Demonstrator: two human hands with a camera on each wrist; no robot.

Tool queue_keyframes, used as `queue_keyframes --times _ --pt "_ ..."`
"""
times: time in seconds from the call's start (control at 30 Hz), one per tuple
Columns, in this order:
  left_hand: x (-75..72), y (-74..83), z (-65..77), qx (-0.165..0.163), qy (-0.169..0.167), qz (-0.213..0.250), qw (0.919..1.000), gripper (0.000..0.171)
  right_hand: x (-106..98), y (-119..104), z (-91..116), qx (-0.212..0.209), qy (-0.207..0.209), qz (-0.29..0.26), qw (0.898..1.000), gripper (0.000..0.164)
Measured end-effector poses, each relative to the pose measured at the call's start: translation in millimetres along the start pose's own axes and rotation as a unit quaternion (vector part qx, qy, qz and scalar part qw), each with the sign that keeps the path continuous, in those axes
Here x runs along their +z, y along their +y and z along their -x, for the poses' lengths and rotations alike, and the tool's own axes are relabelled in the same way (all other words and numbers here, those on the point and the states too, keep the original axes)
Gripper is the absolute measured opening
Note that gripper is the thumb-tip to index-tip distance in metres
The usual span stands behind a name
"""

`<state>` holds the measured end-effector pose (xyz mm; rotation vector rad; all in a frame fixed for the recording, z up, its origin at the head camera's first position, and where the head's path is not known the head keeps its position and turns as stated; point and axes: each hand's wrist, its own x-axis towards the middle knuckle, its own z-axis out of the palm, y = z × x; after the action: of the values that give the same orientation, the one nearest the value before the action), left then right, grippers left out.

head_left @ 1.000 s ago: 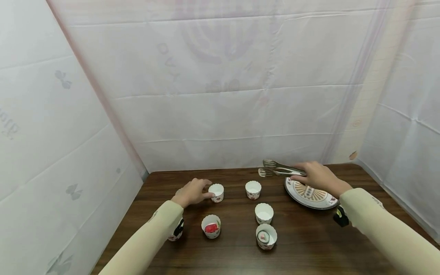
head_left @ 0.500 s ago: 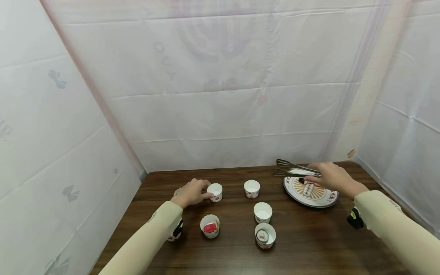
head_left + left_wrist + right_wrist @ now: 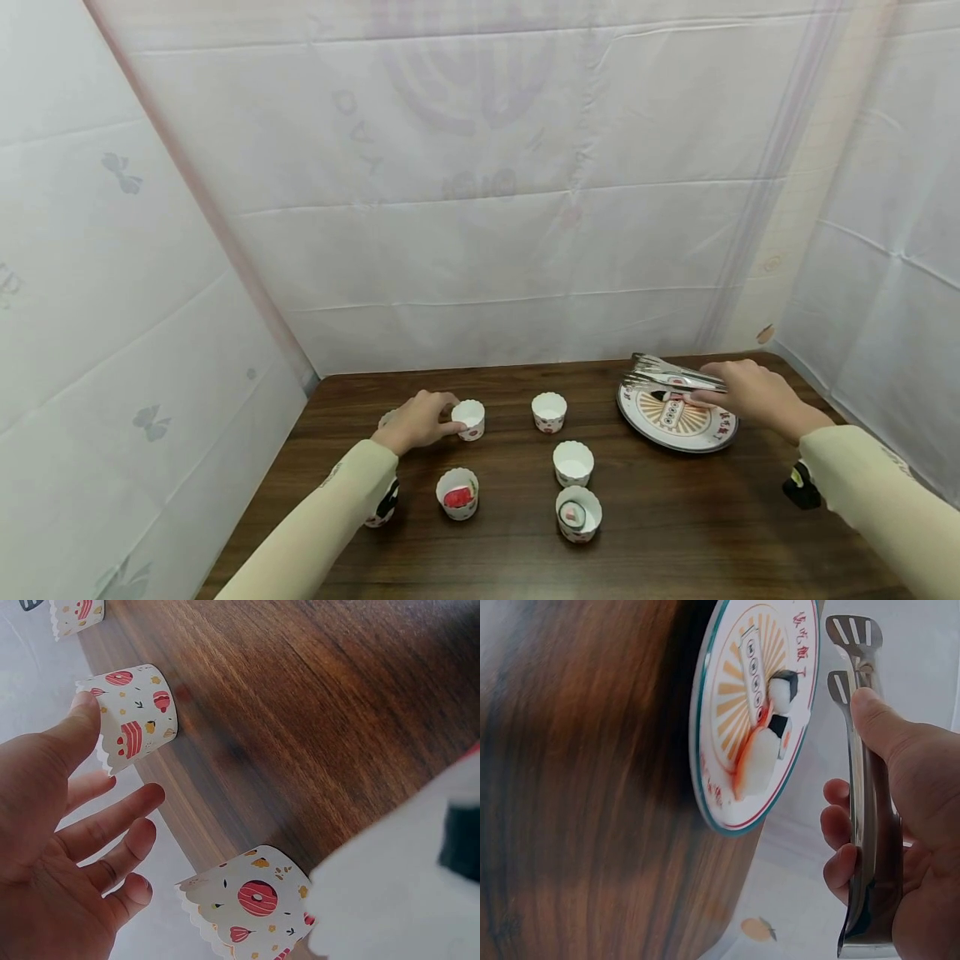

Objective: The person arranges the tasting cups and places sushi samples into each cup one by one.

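My left hand (image 3: 422,418) holds a white paper baking cup (image 3: 468,419) at its rim. In the left wrist view the thumb lies on the printed wall of that cup (image 3: 150,697), and the other fingers are spread loosely below. My right hand (image 3: 757,398) grips metal tongs (image 3: 866,817) with slotted heads, thumb along one arm. They extend over a round patterned plate (image 3: 693,437) at the right, their two heads slightly apart with nothing between them. On the plate lie a toy-like rice ball with a black wrap (image 3: 781,694) and a white-and-orange sushi piece (image 3: 756,765).
Several more paper cups stand on the brown wooden table (image 3: 660,533). One cup (image 3: 577,530) bears a sushi roll, another (image 3: 459,510) a red piece. Two have nothing visible inside: a back cup (image 3: 549,410) and a middle cup (image 3: 573,463). White cloth (image 3: 480,250) hangs behind.
My right hand has moved to the right with the tongs, from the plate's left side to above its back part. The left hand stays at the same cup.
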<state>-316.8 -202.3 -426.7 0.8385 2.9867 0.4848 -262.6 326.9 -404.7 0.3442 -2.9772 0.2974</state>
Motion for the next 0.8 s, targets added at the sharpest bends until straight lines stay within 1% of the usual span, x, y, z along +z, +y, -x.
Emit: queue_keyframes --times 0.1,0.3,0.53,0.8 --pt "0.1 -0.3 -0.1 0.0 0.001 0.0 1.0 0.039 0.2 1.9 2.8 0.007 -0.003 0.011 1.0 0.062" --pt "-0.9 -0.7 0.6 0.004 0.003 0.003 1.0 0.038 -0.5 4.5 6.1 0.015 -0.006 0.021 1.0 0.06" --pt "-1.5 -1.2 0.8 0.006 0.001 0.003 1.0 0.038 -2.3 8.4 8.5 0.018 -0.011 0.015 1.0 0.062" --pt "-1.4 -0.3 0.7 0.006 0.001 0.001 1.0 0.039 -3.5 9.6 11.5 0.023 -0.026 0.018 0.999 0.066"
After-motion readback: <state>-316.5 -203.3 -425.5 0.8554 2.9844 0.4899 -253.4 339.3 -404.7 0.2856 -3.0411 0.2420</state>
